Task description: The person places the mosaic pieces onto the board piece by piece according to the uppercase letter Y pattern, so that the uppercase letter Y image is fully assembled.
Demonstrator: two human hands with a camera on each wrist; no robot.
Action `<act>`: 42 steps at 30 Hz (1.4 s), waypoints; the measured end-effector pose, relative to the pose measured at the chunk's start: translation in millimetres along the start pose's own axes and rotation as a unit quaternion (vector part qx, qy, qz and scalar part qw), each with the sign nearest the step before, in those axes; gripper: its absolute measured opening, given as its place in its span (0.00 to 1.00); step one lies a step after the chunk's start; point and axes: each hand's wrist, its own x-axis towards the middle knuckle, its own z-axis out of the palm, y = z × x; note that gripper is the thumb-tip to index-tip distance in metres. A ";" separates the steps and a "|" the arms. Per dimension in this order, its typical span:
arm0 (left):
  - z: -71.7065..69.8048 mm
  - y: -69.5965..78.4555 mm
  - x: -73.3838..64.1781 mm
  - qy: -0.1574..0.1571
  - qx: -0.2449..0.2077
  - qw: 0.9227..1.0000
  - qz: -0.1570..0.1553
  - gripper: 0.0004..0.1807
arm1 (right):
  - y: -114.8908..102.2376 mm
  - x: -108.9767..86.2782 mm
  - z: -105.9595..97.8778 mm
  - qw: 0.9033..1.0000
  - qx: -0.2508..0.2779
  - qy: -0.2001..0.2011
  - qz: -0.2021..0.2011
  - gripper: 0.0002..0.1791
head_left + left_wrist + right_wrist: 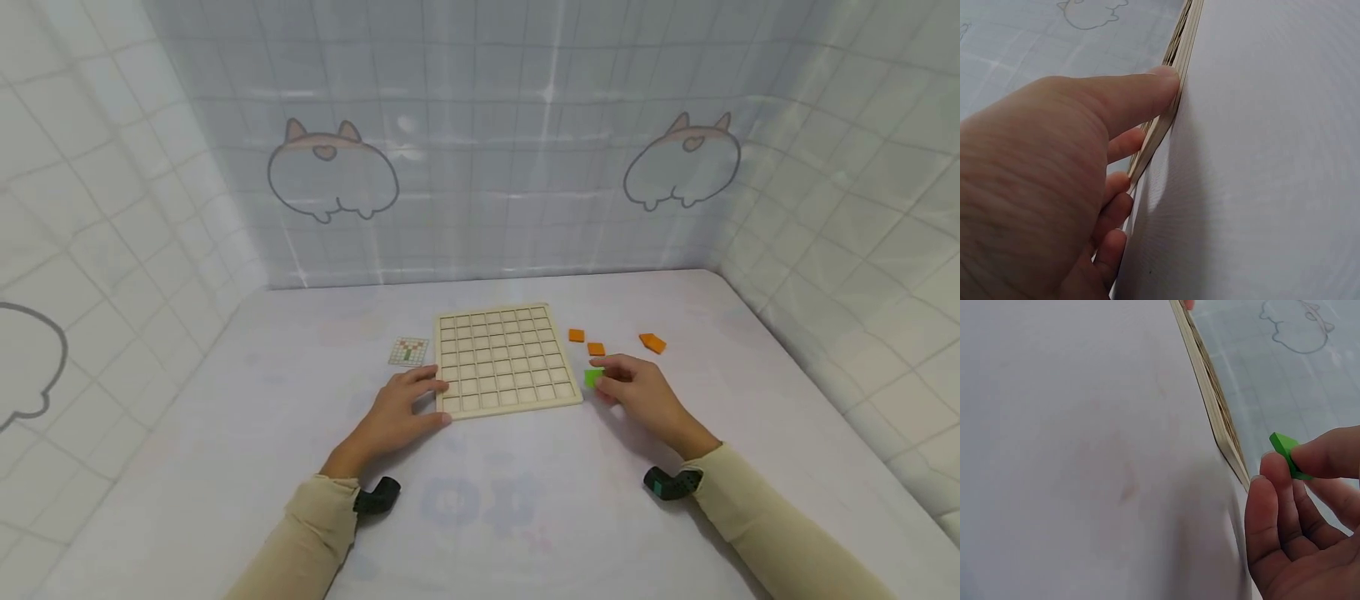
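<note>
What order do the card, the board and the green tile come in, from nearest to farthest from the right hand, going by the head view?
1. Green tile: pinched in the right hand.
2. Board: just left of that hand.
3. Card: farther left, past the board's left edge.

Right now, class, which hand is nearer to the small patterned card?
Left. The left hand is on the near side of the card; the right hand is across the board.
</note>
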 end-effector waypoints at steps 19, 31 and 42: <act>0.1 -2.1 0.1 0.005 0.006 1.000 -0.003 0.28 | -34.4 38.2 42.3 0.997 0.072 -0.037 0.000 0.21; -1.0 0.5 -0.4 0.003 0.008 1.000 0.003 0.27 | -43.0 50.5 71.2 0.994 0.083 -0.062 -0.038 0.20; -0.2 2.0 2.3 0.003 0.011 1.000 -0.004 0.28 | -42.2 53.2 80.8 0.994 0.006 -0.075 -0.083 0.18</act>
